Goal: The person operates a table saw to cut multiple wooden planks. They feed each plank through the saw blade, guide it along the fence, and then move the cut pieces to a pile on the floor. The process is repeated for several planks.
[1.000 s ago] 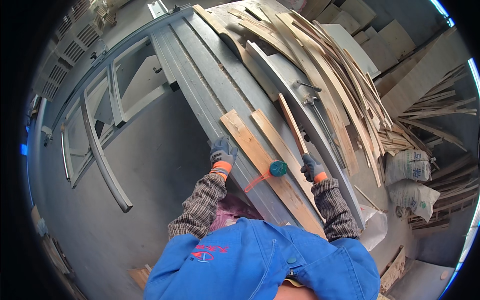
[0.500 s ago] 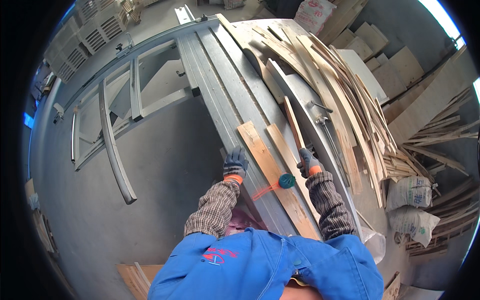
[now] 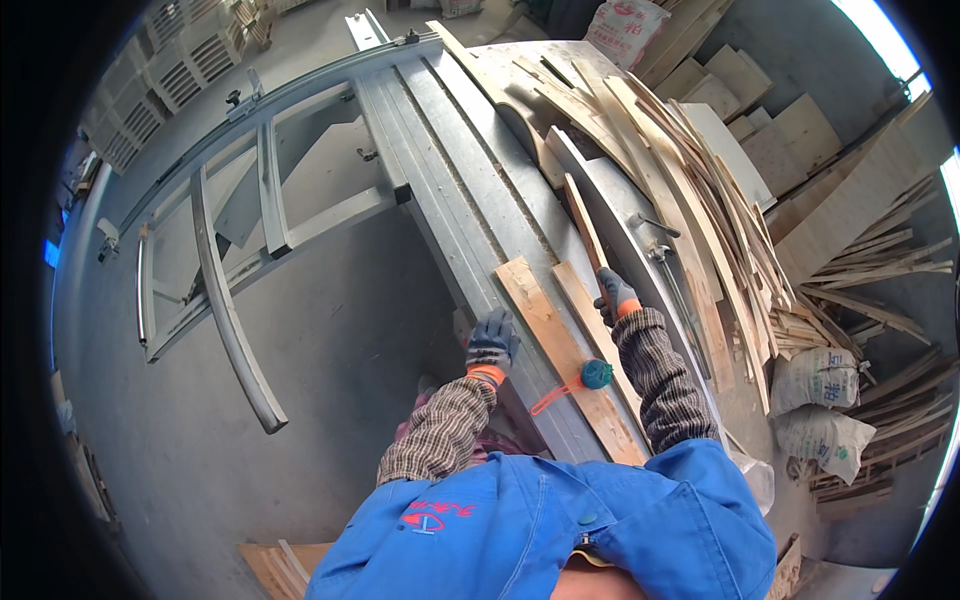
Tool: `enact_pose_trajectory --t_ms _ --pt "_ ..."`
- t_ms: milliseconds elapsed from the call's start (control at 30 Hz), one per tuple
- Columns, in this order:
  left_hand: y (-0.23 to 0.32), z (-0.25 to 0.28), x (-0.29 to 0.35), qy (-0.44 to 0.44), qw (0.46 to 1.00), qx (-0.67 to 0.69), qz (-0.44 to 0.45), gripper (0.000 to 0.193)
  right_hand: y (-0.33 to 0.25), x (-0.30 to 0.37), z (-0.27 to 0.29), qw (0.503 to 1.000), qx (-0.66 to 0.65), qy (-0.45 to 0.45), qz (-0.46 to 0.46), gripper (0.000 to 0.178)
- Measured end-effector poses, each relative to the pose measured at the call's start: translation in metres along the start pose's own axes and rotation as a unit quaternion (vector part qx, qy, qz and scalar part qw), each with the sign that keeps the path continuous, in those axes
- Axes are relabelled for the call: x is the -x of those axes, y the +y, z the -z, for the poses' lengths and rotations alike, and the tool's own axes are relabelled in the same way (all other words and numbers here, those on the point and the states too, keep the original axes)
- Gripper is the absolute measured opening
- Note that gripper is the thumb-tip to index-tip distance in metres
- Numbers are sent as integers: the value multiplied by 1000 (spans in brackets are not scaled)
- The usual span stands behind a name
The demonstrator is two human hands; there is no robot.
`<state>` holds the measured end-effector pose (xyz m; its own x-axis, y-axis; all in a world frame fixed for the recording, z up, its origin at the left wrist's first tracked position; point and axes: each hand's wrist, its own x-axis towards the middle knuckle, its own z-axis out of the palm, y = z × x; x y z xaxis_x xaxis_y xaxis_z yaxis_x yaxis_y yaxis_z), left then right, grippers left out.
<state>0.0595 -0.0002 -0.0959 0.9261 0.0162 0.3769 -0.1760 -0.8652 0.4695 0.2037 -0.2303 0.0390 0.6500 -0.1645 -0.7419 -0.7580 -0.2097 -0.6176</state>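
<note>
My right hand (image 3: pixel 616 296), in a dark glove with an orange cuff, grips the near end of a narrow wooden strip (image 3: pixel 582 222). The strip points away from me beside a long grey metal fence (image 3: pixel 628 228). On the left edge of the grooved metal machine table (image 3: pixel 450 190) rests my left hand (image 3: pixel 493 340), gloved alike, fingers laid flat and holding nothing. Between the hands lie a wider wooden board (image 3: pixel 545 325) and a slimmer board (image 3: pixel 590 315), side by side. A teal round object (image 3: pixel 597 374) with an orange cord appears over the boards; whether it touches them I cannot tell.
Right of the fence lies a long heap of wooden offcuts (image 3: pixel 690 190). White sacks (image 3: pixel 822 380) and more scrap strips (image 3: pixel 890 255) lie farther right. A metal side frame (image 3: pixel 272 190) juts out left of the table. Slatted stacks (image 3: pixel 180 65) stand at the far left.
My right hand has pushed forward along the fence with the wooden strip. The left hand keeps its place on the table edge. The whole view has shifted slightly.
</note>
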Motion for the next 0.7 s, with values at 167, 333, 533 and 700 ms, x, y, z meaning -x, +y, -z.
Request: enact_pose_trajectory --t_ms 167,333,533,700 --pt "-6 11 -5 -37 999 29 -24 50 -18 -11 -18 1000 5 2 12 50" --pt "-6 14 -6 -49 998 45 -14 51 -33 -17 -34 1000 -6 9 23 48" --pt "-10 22 -11 -64 996 65 -12 50 -40 -20 -50 999 -20 13 22 47" --pt "-20 42 -18 -128 985 116 -16 41 -40 -28 -61 999 -22 19 44 49"
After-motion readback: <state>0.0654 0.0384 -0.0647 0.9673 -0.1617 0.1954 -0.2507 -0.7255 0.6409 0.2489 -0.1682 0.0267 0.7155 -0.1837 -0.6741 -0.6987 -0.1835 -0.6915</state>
